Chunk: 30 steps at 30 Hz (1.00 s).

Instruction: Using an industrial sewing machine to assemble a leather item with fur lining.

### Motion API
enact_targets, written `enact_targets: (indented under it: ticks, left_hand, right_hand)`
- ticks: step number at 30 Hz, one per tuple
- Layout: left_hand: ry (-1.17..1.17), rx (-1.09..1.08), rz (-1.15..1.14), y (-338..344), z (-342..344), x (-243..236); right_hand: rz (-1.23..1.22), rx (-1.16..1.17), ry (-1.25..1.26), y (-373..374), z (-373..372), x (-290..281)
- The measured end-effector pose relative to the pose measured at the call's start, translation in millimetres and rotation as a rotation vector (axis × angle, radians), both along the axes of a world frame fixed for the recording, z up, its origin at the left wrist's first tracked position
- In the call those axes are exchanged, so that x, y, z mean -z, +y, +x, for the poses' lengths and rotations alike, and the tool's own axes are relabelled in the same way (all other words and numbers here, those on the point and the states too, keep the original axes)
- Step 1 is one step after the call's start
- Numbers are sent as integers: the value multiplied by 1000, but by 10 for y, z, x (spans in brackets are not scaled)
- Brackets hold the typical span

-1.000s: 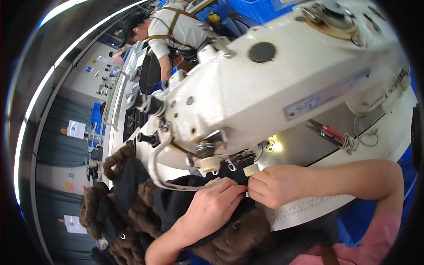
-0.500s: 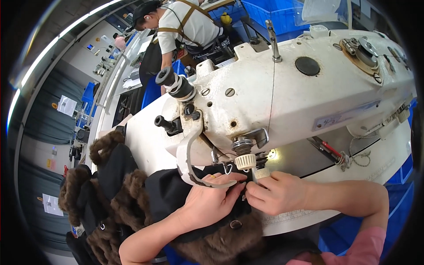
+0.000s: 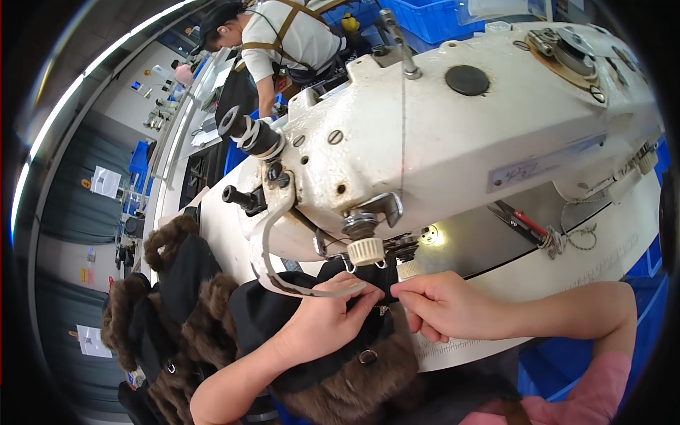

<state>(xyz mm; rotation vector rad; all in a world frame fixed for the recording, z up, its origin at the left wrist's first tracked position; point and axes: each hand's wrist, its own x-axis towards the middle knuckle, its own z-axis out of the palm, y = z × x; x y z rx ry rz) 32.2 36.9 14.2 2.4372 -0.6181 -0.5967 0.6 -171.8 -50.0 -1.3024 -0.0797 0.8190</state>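
Note:
A black cloth piece with brown fur trim [image 3: 354, 382] lies below the head of a white sewing machine [image 3: 453, 142]. A small metal ring [image 3: 367, 357] sits where the cloth meets the fur. Thumb and fingers of my left hand [image 3: 319, 326] pinch the cloth's upper edge, close below the machine's curved metal lever [image 3: 263, 262]. My right hand [image 3: 453, 306] is closed in a pinch just right of the left fingertips. Whatever it holds, if anything, is too small to make out. A small shiny metal bit [image 3: 383, 310] shows on the cloth between the hands.
More black and brown fur pieces [image 3: 202, 283] are heaped at the left. Red-handled snips [image 3: 520, 223] and a tangle of cord [image 3: 577, 237] lie right of the needle area on the white table [image 3: 602, 258]. A co-worker [image 3: 290, 39] bends over work beyond the machine.
The machine has shifted left and up in view. My right hand has drawn slightly right, off the cloth, its fingers still pinched. My left hand keeps its pinch on the cloth.

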Motion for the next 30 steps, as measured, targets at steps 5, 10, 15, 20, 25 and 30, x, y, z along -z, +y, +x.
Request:
enact_targets:
  ticks: [5,10,15,20,25,30]
  left_hand:
    - [119,3,66,24,134,-45]
    - [283,121,121,38,173,-353]
    - [24,180,194,44,170,-187]
    - [-346,395,206,96,40,-158]
    - [-905,529,314,12,-116,-123]
    - [-998,421,231,82,-49,-23]
  right_hand:
    - [-108,120,-482,227,-167,215]
    - [-55,196,-501,316,-216,218]
    - [99,161,-310,404,-226,287]
    - [64,391,-376,565,-305,386]
    - [154,400,-133,572,-91,250]
    - [357,347,59,650,-6,309]
